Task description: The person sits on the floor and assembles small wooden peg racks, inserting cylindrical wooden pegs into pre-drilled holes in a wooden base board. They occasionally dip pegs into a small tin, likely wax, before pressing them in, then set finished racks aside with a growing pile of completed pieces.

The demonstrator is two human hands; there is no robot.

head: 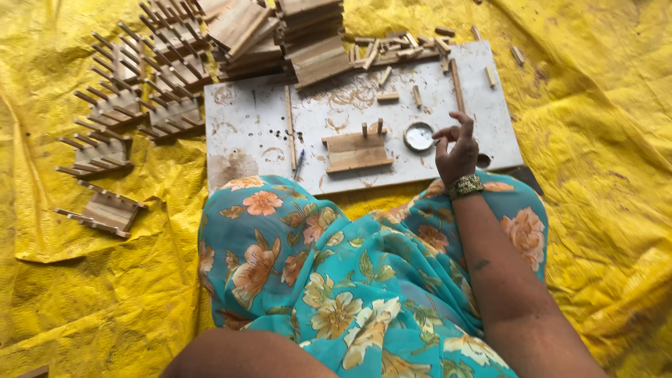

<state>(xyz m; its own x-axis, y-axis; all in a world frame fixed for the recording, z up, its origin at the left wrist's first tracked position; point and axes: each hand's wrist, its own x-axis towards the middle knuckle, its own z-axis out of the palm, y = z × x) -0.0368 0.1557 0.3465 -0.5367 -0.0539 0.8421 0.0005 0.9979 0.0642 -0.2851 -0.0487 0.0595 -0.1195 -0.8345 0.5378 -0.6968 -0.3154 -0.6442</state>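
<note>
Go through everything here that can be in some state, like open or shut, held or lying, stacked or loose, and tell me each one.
Right hand: raised over the board, fingers curled, pinching nothing I can make out.
Left hand: not in view.
Round tin: open, lying on the white board.
Wooden piece: flat on the board, two pegs upright.
Blue pen: lying on the board.
Wooden slats: stacked.
Short pegs: loose, scattered.
Pegged racks: laid out on the yellow tarp.

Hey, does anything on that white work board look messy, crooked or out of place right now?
Mostly orderly. The white board is stained with ring marks and smudges, and short wooden pegs lie scattered loosely along its far edge. The right hand hovers beside a small round tin. The half-built wooden piece lies flat, nothing broken.
</note>
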